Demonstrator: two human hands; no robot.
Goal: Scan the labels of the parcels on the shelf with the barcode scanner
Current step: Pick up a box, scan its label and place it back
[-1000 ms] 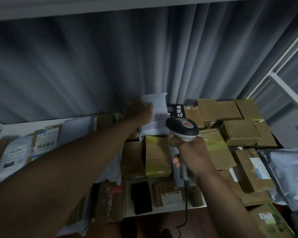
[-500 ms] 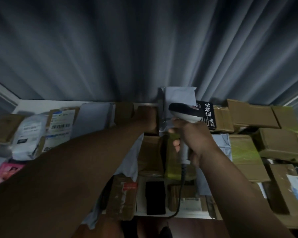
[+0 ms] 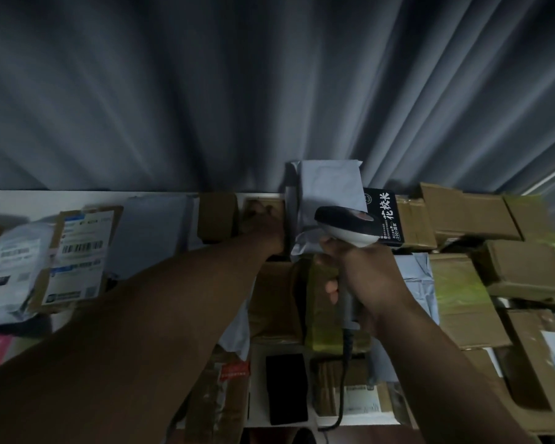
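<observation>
I see the right grip (image 3: pixel 362 270) wrapped round the smooth scanner (image 3: pixel 346 230); left grip (image 3: pixel 263 227) beside the crinkled white mailer (image 3: pixel 327 190), closure unclear.

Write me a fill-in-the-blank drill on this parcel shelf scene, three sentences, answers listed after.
1. The right hand grips the handle of the ____, whose head points toward the back of the shelf.
2. The left hand reaches to a small brown box just left of the upright ____ mailer bag.
3. The black carton with white characters stands directly ____ of that mailer bag.

Missing words: barcode scanner; white; right
</observation>
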